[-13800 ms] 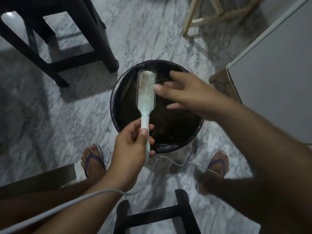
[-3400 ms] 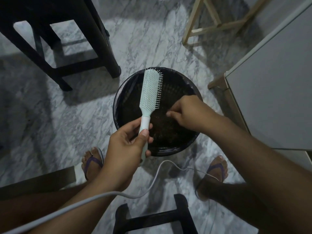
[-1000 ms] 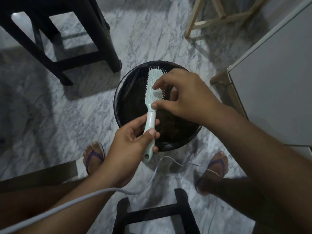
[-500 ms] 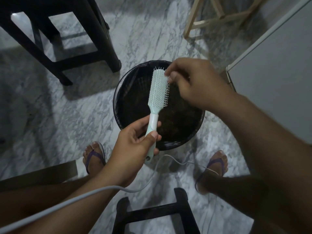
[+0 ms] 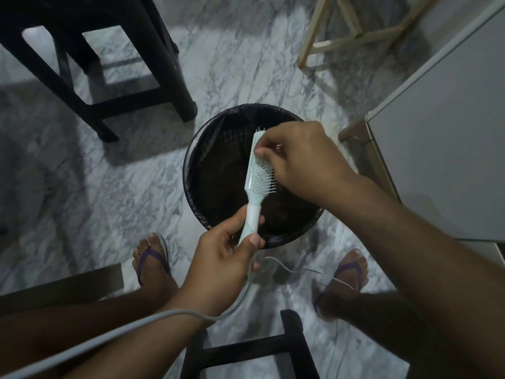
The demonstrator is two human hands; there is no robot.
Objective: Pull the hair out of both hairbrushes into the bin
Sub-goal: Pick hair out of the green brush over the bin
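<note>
Now the right hand [image 5: 297,157] has dropped, pinching among the hairbrush [image 5: 258,176] bristles; left hand [image 5: 218,266] grip clasps its handle.

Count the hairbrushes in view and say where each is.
1. A pale green hairbrush is held over the black bin: the left hand grips its handle, the right hand pinches at its bristles. The task's second brush is not in view.

Matt plastic brush [image 5: 258,173], glossy marble floor [image 5: 131,187]
</note>
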